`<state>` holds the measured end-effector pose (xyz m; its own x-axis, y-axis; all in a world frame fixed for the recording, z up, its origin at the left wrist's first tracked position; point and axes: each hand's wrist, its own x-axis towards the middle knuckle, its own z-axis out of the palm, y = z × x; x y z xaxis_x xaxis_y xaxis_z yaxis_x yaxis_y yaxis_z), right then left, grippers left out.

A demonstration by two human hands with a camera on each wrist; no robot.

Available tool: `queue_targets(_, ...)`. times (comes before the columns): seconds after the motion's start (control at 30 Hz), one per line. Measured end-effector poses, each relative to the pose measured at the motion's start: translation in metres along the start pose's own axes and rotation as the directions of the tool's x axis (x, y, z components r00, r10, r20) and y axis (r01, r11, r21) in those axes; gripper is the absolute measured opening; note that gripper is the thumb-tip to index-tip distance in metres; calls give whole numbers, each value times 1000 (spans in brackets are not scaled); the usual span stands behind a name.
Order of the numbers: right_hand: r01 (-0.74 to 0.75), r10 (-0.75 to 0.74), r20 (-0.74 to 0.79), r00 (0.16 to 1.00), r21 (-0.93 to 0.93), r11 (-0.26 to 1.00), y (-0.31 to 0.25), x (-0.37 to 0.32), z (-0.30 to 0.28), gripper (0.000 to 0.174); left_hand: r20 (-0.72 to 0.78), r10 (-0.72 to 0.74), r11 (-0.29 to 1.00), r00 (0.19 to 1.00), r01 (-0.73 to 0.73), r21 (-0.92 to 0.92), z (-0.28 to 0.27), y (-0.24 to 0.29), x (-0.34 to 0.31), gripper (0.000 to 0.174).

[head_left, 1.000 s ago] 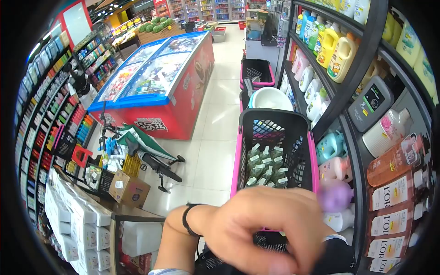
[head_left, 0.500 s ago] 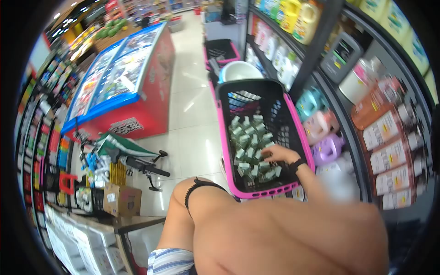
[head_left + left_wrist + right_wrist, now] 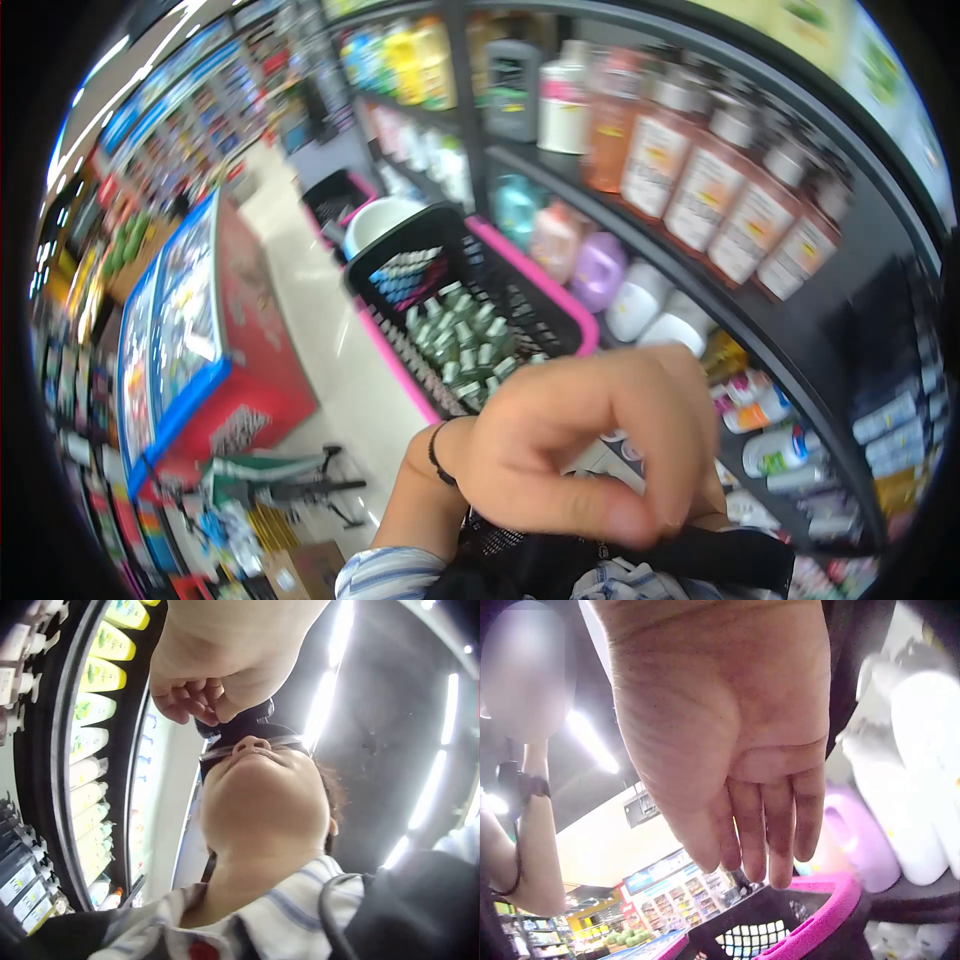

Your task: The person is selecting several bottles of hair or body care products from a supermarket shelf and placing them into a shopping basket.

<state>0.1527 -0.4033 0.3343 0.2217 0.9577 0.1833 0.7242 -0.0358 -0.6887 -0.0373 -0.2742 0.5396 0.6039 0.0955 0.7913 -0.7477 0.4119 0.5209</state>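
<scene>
My left hand [image 3: 565,412], with a dark band at its wrist, is raised close before the head camera, thumb and forefinger meeting in a ring. In the left wrist view this left hand [image 3: 221,667] is near the head, fingers curled, nothing seen between them. My right hand [image 3: 735,750] hangs with straight fingers above a black shopping basket [image 3: 832,904] with a pink rim. In the head view that hand is hidden behind the left one. Several green bottles [image 3: 465,345] with pale caps stand packed in the basket.
Beside the basket runs a dark shelf with pump bottles [image 3: 720,210], a purple jug [image 3: 600,272] and white bottles [image 3: 640,300]. A white basin [image 3: 380,222] sits beyond it. Across the aisle stand a red chest freezer [image 3: 270,340] and a folded bicycle [image 3: 290,490].
The head view has swung right toward the shelf, and the basket shifts left in it. My right hand, among the bottles half a second ago, is away from them. The left stays raised.
</scene>
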Motion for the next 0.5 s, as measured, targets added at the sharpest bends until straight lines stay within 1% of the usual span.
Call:
queue_targets(0.03, -32, 31, -56, 998, -28, 999, 0, -23, -9, 25, -24, -74, 992, 997, 76, 98, 4, -16, 6, 12)
queue_targets(0.07, -68, 62, -112, 992, -56, 996, -6, -45, -20, 23, -40, -188, 973, 981, 192, 127, 14, -33, 10, 13)
queue_targets(0.13, -76, 64, -296, 953, -27, 997, -11, -89, -37, 18, -11, -336, 895, 942, 323, 307, 26, -78, 25, 20)
queue_targets(0.17, -23, -58, -424, 904, -183, 983, -18, -108, -51, 17, 25, -364, 861, 931, 327, 389, 32, -105, 33, 23)
queue_targets(0.2, 8, -198, -512, 836, -350, 937, -24, -128, -67, 17, 56, -384, 824, 922, 315, 472, 38, -132, 42, 26)
queue_targets(0.23, -33, -179, -544, 820, -356, 934, -27, -147, -77, 17, 47, -373, 813, 927, 302, 498, 45, -158, 51, 27)
queue_targets(0.27, -61, -287, -679, 676, -439, 896, -29, -167, -88, 17, 13, -395, 819, 919, 346, 458, 54, -185, 62, 27)
queue_targets(0.3, -103, -403, -762, 507, -518, 849, -31, -183, -97, 18, -22, -425, 815, 905, 393, 425, 59, -208, 72, 27)
queue_targets(0.33, -105, -452, -796, 401, -531, 841, -31, -196, -108, 17, -59, -408, 821, 911, 395, 412, 63, -231, 81, 27)
queue_targets(0.4, -104, -490, -814, 312, -541, 834, -29, -221, -123, 16, -60, -262, 803, 963, 253, 540, 76, -268, 101, 31)
queue_targets(0.43, -75, -538, -793, 287, -578, 813, -24, -227, -132, 19, -51, -198, 778, 979, 188, 599, 84, -285, 112, 33)
queue_targets(0.47, -82, -537, -797, 277, -576, 813, -22, -229, -142, 19, -38, -135, 744, 990, 127, 656, 90, -300, 123, 35)
queue_targets(0.5, -72, -585, -752, 304, -631, 773, -20, -231, -153, 20, -25, -57, 643, 998, 56, 764, 95, -317, 136, 42)
